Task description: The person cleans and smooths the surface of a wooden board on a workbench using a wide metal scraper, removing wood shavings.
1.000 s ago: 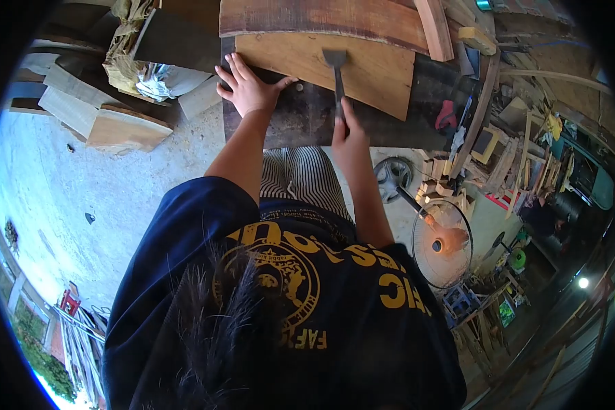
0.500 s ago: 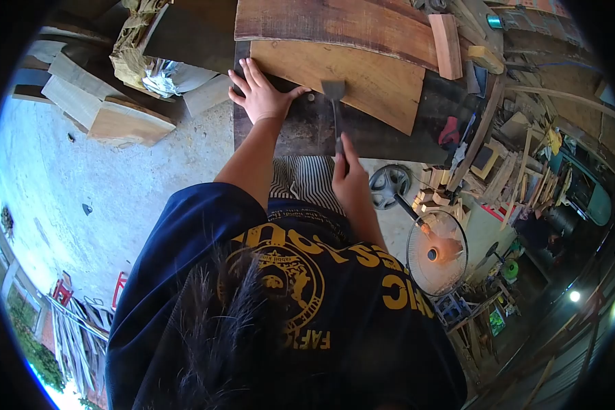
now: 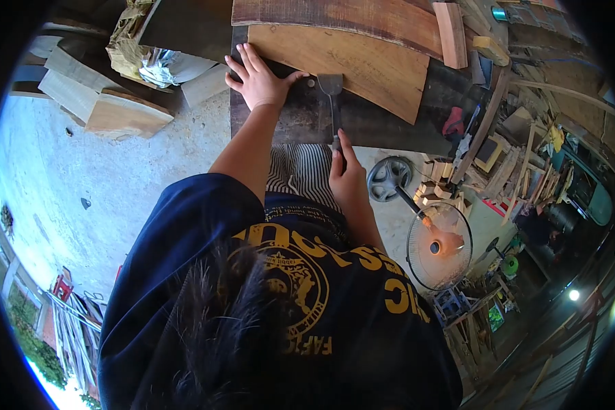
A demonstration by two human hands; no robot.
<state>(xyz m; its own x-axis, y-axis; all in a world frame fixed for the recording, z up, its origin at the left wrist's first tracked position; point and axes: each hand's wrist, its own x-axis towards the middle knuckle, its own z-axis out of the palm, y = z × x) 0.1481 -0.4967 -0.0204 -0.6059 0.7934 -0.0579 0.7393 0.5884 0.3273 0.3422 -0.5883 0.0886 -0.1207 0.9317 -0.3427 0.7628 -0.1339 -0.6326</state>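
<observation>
My left hand (image 3: 262, 83) lies with fingers spread at the left end of a light-brown wooden board (image 3: 362, 68), the fingertips on its edge and the thumb stretched out to the right. In my right hand (image 3: 348, 176) is the handle of a scraper (image 3: 331, 85), a flat tool with a wide dark blade. The blade overlaps the board's near edge, right of my left thumb. Under the board is a dark worktable (image 3: 287, 130). A larger reddish-brown plank (image 3: 342, 19) lies along the board's far side.
A short wooden block (image 3: 451, 35) sits at the table's right, with a red-handled item (image 3: 452, 121) near the right edge. A standing fan (image 3: 439, 246) is on the floor at my right, beside stacked wood offcuts (image 3: 436, 179). Cut boards (image 3: 126, 113) lie to the left.
My right hand and the scraper have shifted slightly left and toward me relative to the board. My left hand keeps its place on the board. The whole view has tilted a little.
</observation>
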